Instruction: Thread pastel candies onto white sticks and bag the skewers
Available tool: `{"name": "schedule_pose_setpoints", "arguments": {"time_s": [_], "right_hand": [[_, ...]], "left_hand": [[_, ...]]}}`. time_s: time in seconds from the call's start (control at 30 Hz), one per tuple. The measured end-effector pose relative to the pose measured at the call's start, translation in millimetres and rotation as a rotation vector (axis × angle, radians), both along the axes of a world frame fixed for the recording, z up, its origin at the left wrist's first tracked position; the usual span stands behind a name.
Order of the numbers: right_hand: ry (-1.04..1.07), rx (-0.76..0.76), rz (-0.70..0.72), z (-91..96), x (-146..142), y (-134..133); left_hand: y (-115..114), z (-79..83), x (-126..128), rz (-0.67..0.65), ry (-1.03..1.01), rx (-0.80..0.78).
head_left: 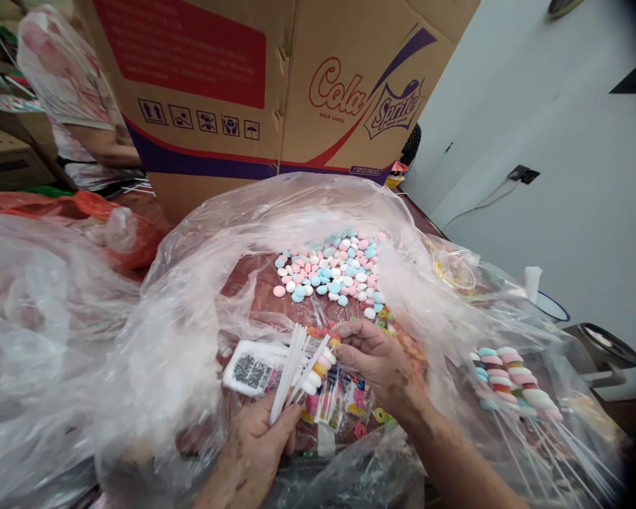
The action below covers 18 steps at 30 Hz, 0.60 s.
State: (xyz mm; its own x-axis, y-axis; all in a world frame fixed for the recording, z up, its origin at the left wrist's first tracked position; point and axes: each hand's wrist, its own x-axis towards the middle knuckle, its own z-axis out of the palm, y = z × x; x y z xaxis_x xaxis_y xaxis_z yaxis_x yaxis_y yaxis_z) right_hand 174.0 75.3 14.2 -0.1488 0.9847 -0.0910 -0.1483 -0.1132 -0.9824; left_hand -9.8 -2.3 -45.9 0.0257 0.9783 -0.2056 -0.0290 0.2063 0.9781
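Note:
My left hand (257, 442) grips a bundle of thin white sticks (292, 364) that fan upward. One of these sticks carries several stacked candies (321, 365) in pink, orange and white. My right hand (376, 360) pinches the top of that candy stack with its fingertips. Both hands work inside a large clear plastic bag (191, 311). Loose pink, blue and white candy discs (331, 272) lie in a heap just beyond the hands. Small coloured ring candies (386, 318) are scattered beside my right hand.
Finished candy skewers (509, 382) lie at the right with their sticks pointing toward me. A white barcode label (251, 369) sits under the sticks. A big cardboard box (275, 92) stands behind. Another person's arm (103, 145) shows at upper left. Metal bowls (604, 343) sit far right.

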Motion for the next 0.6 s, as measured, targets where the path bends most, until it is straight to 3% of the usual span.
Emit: {"name": "schedule_pose_setpoints", "arguments": {"time_s": [0.23, 0.43, 0.6], "right_hand": [[-0.183, 0.228, 0.020, -13.7, 5, -4], [-0.516, 0.371, 0.061, -2.3, 12, -1], [-0.416, 0.279, 0.190, 0.6, 16, 2]], "left_hand": [[0, 0.5, 1, 0.030, 0.000, -0.019], [-1, 2.7, 3, 0.068, -0.012, -0.054], [-2, 4.5, 1, 0.034, 0.029, -0.057]]}}
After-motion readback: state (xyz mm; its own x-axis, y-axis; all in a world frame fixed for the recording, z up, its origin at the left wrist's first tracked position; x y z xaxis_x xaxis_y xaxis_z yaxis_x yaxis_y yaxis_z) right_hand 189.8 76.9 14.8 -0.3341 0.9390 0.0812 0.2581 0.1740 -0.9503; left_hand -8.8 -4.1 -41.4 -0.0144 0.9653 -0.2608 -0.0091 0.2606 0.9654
